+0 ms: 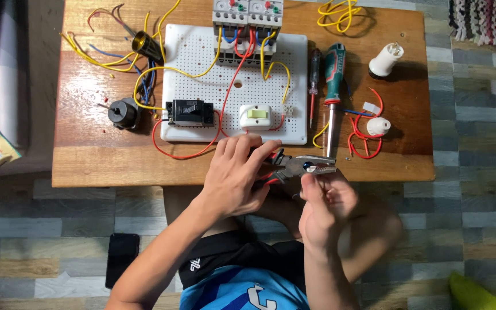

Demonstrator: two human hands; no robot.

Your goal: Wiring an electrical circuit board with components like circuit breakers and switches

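the pliers point(308, 167) sit at the front edge of the wooden table point(87, 155), just in front of the white perforated board point(202, 57) at its near right corner, steel nose pointing right; the left hand point(233, 175) is wrapped over the red and black handles, fingers curled and pressing them together; the right hand point(322, 209) comes up from below, thumb and fingertips pinched at the nose of the pliers, though what small piece they pinch is too tiny to tell; on the board, a black breaker point(189, 112) is mounted near its front left and a white switch point(255, 116) with a pale green rocker near its front middle, with grey contactors point(247, 14) along its far edge; red and yellow wires loop across the board and off its left side; just right of the board lie a slim tester screwdriver point(314, 80) and a larger green-handled screwdriver point(333, 86), side by side; further right of the board stand two white lamp holders point(384, 60), well apart from the hands; left of the board rests a small black motor point(123, 113).
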